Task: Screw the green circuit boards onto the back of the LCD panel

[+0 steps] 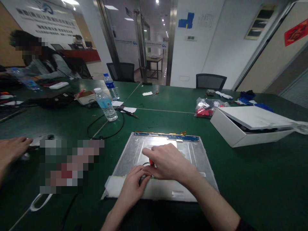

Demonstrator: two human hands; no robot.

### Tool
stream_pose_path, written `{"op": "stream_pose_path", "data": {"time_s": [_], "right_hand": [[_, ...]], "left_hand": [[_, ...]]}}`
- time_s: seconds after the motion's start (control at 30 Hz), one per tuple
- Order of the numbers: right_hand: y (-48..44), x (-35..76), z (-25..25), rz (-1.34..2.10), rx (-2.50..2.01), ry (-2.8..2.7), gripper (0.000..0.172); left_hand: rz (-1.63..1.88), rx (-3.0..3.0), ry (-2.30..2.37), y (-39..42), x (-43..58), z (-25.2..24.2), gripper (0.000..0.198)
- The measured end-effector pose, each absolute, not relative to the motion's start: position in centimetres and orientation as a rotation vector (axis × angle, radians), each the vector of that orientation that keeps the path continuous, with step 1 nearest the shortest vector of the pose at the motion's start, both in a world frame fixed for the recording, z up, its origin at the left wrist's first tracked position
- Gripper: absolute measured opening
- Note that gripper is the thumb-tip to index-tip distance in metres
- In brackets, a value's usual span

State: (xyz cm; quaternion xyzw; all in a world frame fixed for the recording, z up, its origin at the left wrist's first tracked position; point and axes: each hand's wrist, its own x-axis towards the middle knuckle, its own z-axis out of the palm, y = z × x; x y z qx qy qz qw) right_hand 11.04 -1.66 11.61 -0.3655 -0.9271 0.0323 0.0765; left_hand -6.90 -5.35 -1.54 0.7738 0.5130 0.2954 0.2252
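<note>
A flat silver display panel point(204, 160) lies on the green table in front of me. A narrow blue circuit board point(156, 135) runs along its far edge. My right hand point(168, 160) is closed over its middle around a screwdriver with a red handle point(151, 162); its tip is hidden. Close against it, my left hand point(136, 183) rests on the panel's near part, with thumb and fingertips pinched at a small part by a dark wire. The fingers cover most of that part, so I cannot make it out.
Another person's hand point(14, 150) rests at the left edge. Farther left sits a co-worker point(48, 61). Water bottles point(106, 104) and a black cable point(124, 123) lie beyond the panel's left. An open white box point(250, 138) and a bagged red item point(204, 110) are at right.
</note>
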Motion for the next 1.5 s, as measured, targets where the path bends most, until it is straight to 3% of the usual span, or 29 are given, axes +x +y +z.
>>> {"op": "stream_pose_path", "data": {"time_s": [0.13, 0.27, 0.6, 0.77, 1.07, 1.23, 1.5], "right_hand": [[-1.39, 10.99, 11.24, 0.055, -1.223, -2.743, 0.031], [-1.5, 10.98, 11.53, 0.071, -1.139, -2.774, 0.016], [-1.33, 10.91, 11.32, 0.113, -1.138, -2.773, 0.031], [-1.44, 10.87, 11.36, 0.091, -1.13, -2.753, 0.019], [-1.51, 11.06, 11.56, 0.137, -1.102, -2.762, 0.03], [-1.55, 10.94, 11.65, 0.151, -1.122, -2.765, 0.02], [-1.77, 11.02, 11.85, 0.201, -1.042, -2.75, 0.026]], "left_hand": [[0.789, 2.14, 1.398, -5.42, -6.82, -1.26, 0.02], [0.796, 2.141, 1.396, -5.32, -6.71, -0.81, 0.019], [0.83, 2.131, 1.43, -5.39, -6.79, -1.17, 0.017], [0.825, 2.14, 1.401, -5.33, -6.71, -0.94, 0.017], [0.846, 2.136, 1.415, -5.4, -6.98, -1.72, 0.017], [0.823, 2.169, 1.384, -5.41, -7.0, -1.49, 0.018], [0.841, 2.151, 1.376, -5.46, -6.97, -1.58, 0.019]]}}
